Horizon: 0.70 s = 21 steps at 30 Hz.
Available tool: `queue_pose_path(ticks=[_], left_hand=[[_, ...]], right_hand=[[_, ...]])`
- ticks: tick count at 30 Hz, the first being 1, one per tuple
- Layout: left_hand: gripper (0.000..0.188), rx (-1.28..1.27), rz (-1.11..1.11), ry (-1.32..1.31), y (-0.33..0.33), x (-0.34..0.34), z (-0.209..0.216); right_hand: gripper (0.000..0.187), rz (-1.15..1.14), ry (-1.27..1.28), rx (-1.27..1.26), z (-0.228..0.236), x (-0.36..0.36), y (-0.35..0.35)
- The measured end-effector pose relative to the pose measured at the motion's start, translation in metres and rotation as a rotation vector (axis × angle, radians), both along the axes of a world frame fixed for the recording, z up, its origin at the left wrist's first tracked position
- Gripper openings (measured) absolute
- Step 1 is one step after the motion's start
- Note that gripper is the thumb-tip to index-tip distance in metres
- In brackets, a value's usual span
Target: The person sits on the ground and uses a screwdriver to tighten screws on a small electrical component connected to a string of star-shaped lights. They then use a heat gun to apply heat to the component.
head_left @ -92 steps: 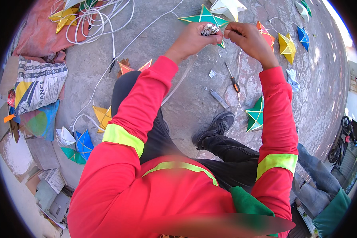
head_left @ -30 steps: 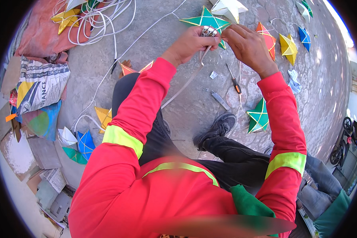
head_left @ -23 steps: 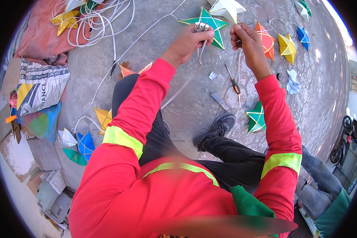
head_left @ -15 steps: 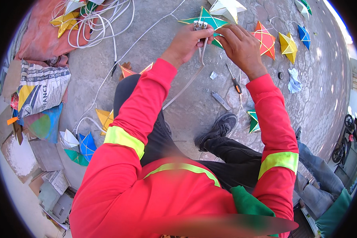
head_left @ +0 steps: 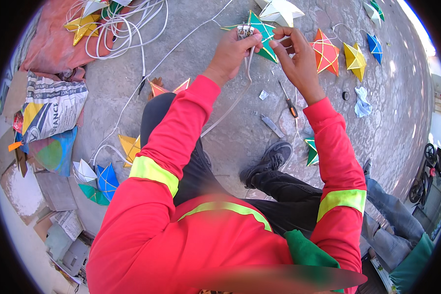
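"What is being held?"

"A white fitting (head_left: pixel 244 32) is being gripped in the left hand (head_left: pixel 233 53), its cable (head_left: pixel 236 101) hanging below."

"And by the right hand (head_left: pixel 295 58)?"

"That cannot be told; beyond, a green star (head_left: pixel 265 30) is being partly hidden."

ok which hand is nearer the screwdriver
Right. In the picture, the right hand is just above the screwdriver; the left hand is farther off, up and to its left.
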<state>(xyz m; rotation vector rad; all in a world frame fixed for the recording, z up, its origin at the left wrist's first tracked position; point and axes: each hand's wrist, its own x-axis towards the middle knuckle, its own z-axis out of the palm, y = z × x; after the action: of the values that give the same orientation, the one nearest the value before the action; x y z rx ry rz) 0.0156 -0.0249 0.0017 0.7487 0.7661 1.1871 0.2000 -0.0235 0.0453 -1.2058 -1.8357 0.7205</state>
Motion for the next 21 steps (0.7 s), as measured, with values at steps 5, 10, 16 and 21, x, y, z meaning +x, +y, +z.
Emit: queue_pose_path(ticks=[5, 10, 16, 21], left_hand=[[0.014, -0.019, -0.077, -0.021, 0.001, -0.002, -0.003], [0.015, 0.001, -0.045, -0.029, -0.001, 0.0, -0.001], [0.013, -0.114, 0.058, -0.229, 0.002, 0.002, -0.001], [0.019, -0.203, 0.089, -0.281, 0.003, 0.002, -0.006]], right_hand=[[0.015, 0.054, -0.596, 0.516, 0.004, -0.002, 0.006], [0.019, 0.069, 0.359, -0.753, -0.006, -0.002, 0.01], [0.022, -0.146, 0.413, -0.429, -0.038, -0.047, -0.023], [0.02, -0.291, 0.461, -0.29, -0.051, -0.066, -0.035]])
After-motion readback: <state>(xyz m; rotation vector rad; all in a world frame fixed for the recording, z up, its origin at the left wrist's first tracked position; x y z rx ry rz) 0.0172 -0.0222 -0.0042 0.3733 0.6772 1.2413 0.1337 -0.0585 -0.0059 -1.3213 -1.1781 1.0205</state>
